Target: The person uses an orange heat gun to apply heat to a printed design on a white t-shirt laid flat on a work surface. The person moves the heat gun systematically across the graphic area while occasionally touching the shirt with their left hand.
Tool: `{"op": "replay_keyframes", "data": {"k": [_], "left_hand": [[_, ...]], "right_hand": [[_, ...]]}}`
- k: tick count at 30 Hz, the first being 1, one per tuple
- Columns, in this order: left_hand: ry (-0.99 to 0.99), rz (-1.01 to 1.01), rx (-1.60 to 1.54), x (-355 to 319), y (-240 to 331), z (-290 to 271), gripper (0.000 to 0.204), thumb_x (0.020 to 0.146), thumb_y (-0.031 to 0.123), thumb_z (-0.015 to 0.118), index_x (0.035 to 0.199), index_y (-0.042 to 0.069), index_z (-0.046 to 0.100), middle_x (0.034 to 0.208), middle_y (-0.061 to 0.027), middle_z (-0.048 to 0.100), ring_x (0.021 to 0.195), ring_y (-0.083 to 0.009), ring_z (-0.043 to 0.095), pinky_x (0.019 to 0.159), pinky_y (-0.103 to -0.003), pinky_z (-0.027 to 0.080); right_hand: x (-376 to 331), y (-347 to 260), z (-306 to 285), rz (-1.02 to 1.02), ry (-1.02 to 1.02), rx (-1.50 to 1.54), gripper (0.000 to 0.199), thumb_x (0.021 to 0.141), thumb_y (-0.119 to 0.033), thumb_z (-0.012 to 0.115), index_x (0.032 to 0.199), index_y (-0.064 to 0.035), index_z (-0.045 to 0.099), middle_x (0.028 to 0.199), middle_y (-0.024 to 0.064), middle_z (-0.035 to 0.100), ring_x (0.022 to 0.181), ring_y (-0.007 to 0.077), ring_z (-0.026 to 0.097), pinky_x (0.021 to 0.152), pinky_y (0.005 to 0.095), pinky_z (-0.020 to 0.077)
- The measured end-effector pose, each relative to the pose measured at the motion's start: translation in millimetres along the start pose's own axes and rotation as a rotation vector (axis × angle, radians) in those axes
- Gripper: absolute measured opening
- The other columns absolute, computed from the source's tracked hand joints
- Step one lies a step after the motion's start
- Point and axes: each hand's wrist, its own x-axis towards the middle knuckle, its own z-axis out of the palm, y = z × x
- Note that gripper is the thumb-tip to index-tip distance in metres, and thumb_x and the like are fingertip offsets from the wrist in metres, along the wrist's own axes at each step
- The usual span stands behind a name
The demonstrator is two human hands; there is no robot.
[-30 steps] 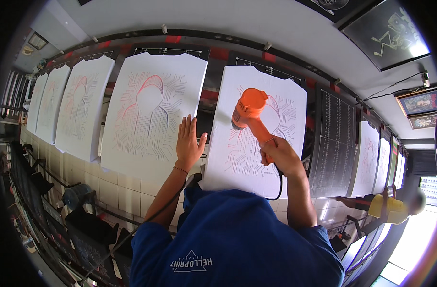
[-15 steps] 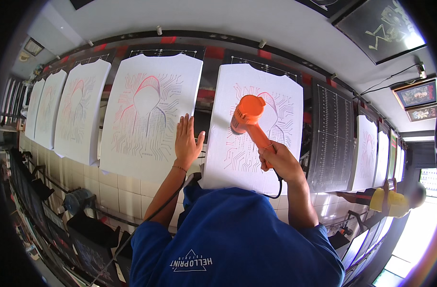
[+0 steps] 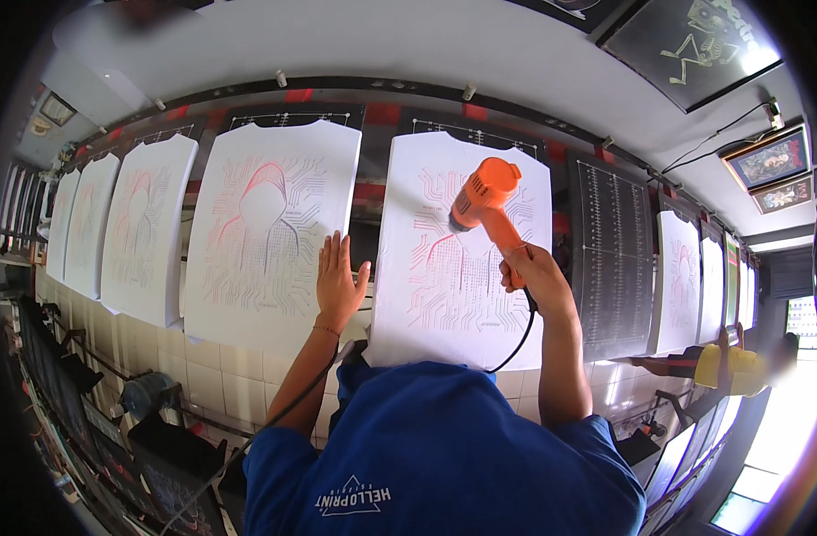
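Observation:
My right hand (image 3: 537, 279) grips the handle of an orange heat gun (image 3: 489, 195). Its dark nozzle points down and to the left, just above a white T-shirt (image 3: 408, 344) printed with a red and blue hooded figure and circuit-like lines. From the handle a black cord (image 3: 524, 335) runs back toward my body. My left hand (image 3: 339, 288) lies flat, fingers stretched and together, on the right edge of the neighbouring white T-shirt (image 3: 221, 313), which carries the same print. Both T-shirts are spread on black boards, and the gun covers part of the print.
More printed T-shirts (image 3: 149, 277) lie in a row to the left. A bare black board (image 3: 612, 268) with white markings is on the right, then further shirts (image 3: 678, 313). At far right stands a person in a yellow top (image 3: 739, 371). A black rail (image 3: 400, 87) runs behind.
The heat gun has shifted to the right and away from me over the T-shirt, and its nozzle has turned. My left hand stays flat on the other shirt. The view has shifted slightly.

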Motion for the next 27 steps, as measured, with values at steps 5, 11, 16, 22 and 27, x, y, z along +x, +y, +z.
{"op": "replay_keyframes", "data": {"k": [5, 11, 16, 22, 27], "left_hand": [[0.006, -0.040, 0.023, -21.8, 23.2, 6.3, 0.065, 0.095, 0.034, 0.058, 0.144, -0.004, 0.037, 0.151, -0.0284, 0.034, 0.141, -0.0475, 0.031, 0.116, -0.056, 0.024], [-0.046, -0.116, -0.056, -65.4, 75.1, 24.7, 0.069, 0.096, 0.031, 0.057, 0.147, -0.008, 0.030, 0.152, -0.0307, 0.032, 0.140, -0.0491, 0.030, 0.116, -0.057, 0.024], [-0.054, -0.143, -0.045, -82.3, 95.1, 25.6, 0.070, 0.097, 0.029, 0.055, 0.147, -0.011, 0.027, 0.152, -0.0307, 0.032, 0.141, -0.0469, 0.031, 0.116, -0.054, 0.026], [-0.059, -0.157, -0.044, -75.7, 94.5, 29.0, 0.073, 0.096, 0.031, 0.056, 0.149, -0.009, 0.026, 0.153, -0.0305, 0.031, 0.142, -0.0465, 0.030, 0.117, -0.053, 0.024], [-0.075, -0.081, -0.041, -53.8, 93.0, 24.6, 0.075, 0.095, 0.033, 0.057, 0.149, -0.009, 0.025, 0.154, -0.0298, 0.029, 0.143, -0.0459, 0.028, 0.118, -0.054, 0.022]], "right_hand": [[33.8, -6.8, -27.8, -0.017, 0.049, -0.029, 0.033, 0.095, -0.033, 0.060, 0.089, -0.0004, 0.059, 0.075, 0.0043, 0.058, 0.065, 0.0113, 0.058, 0.058, 0.0252, 0.0475], [74.0, -13.9, -48.9, -0.098, -0.026, 0.066, 0.034, 0.095, -0.035, 0.061, 0.090, -0.0014, 0.060, 0.078, 0.0033, 0.060, 0.067, 0.0112, 0.059, 0.061, 0.0260, 0.0489], [67.9, -31.6, -57.9, 0.025, -0.119, -0.030, 0.030, 0.095, -0.030, 0.059, 0.092, -0.0003, 0.059, 0.076, 0.0050, 0.059, 0.063, 0.0128, 0.056, 0.059, 0.0274, 0.0465], [72.9, -21.0, -58.2, 0.024, -0.150, -0.014, 0.030, 0.093, -0.030, 0.063, 0.092, -0.0001, 0.059, 0.077, 0.0047, 0.059, 0.066, 0.0128, 0.059, 0.061, 0.0280, 0.0498], [73.3, -22.9, -60.9, 0.041, -0.152, 0.006, 0.029, 0.094, -0.028, 0.063, 0.094, 0.0009, 0.060, 0.077, 0.0048, 0.058, 0.065, 0.0125, 0.059, 0.060, 0.0271, 0.0493]]}}
